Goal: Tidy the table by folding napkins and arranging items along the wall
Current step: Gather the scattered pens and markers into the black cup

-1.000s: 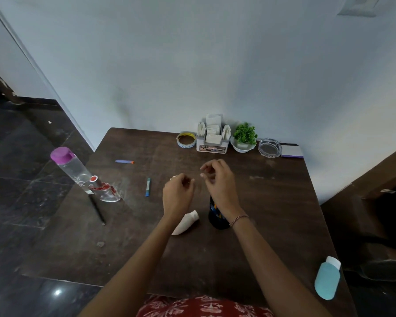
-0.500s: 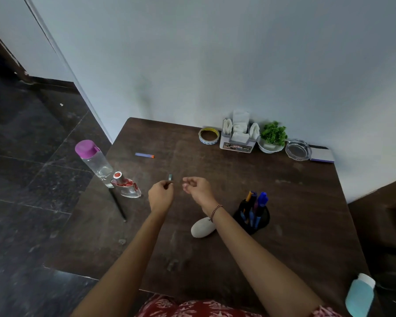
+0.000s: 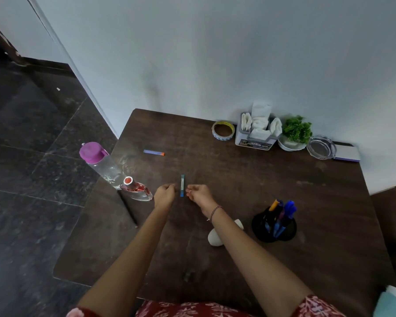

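Both hands are hovering low over the middle of the dark wooden table point(image 3: 249, 179), one on each side of a small blue stick point(image 3: 182, 185) that is lying flat and pointing toward the wall. The left hand point(image 3: 164, 194) is loosely curled with its fingertips drawn together just beside the stick; the right hand point(image 3: 198, 193) is curled the same way on the other side. Neither seems to be gripping anything, though whether a fingertip is touching the stick I cannot tell. Flanking it like this suggests a pinch to pick it up is coming.

Along the wall a row is already standing: a roll of tape point(image 3: 223, 130), a napkin holder point(image 3: 257, 131) with the white napkins tucked upright in its slots, a small green plant point(image 3: 296, 131) in a white bowl, a glass ashtray point(image 3: 321, 147) and a notepad point(image 3: 348, 153), each just beside the next. That is likely where loose things belong.

Still scattered are a second blue stick with an orange tip point(image 3: 154, 152), a water bottle with a pink cap point(image 3: 100, 162) and a small red-tinted glass bottle point(image 3: 136, 188) at the left edge, a black pen point(image 3: 127, 208) by them, a white tube point(image 3: 216, 237) partly hidden under the right forearm, and a black cup of pens point(image 3: 274, 223) near the right side
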A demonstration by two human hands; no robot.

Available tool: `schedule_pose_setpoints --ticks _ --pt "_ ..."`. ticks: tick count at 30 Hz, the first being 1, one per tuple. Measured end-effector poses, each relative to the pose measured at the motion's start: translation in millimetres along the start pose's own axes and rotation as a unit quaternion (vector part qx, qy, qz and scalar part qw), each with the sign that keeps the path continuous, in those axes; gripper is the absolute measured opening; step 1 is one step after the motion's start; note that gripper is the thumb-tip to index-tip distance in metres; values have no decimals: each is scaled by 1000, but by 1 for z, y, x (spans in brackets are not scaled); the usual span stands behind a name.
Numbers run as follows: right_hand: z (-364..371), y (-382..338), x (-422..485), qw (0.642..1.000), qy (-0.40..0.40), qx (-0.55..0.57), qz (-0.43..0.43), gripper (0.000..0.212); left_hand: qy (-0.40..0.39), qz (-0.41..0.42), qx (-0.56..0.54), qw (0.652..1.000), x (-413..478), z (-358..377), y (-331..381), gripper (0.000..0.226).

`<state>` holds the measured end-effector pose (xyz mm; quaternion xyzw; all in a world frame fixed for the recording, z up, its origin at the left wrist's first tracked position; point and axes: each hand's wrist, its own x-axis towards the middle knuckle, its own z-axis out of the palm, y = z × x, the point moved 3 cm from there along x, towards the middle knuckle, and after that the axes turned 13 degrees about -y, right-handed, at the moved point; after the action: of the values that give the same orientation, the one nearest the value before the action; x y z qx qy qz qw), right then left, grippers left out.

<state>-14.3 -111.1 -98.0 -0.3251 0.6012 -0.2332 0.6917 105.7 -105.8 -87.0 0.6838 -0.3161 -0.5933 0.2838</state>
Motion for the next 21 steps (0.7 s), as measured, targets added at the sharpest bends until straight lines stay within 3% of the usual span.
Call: schedule_pose_setpoints --ticks 12,21 --pt "1 1 5 999 12 34 8 30 -23 -32 -80 996 12 5 1 24" --pt "-3 -7 -12 993 40 -71 -81 37 -40 -15 7 999 -6 10 11 30"
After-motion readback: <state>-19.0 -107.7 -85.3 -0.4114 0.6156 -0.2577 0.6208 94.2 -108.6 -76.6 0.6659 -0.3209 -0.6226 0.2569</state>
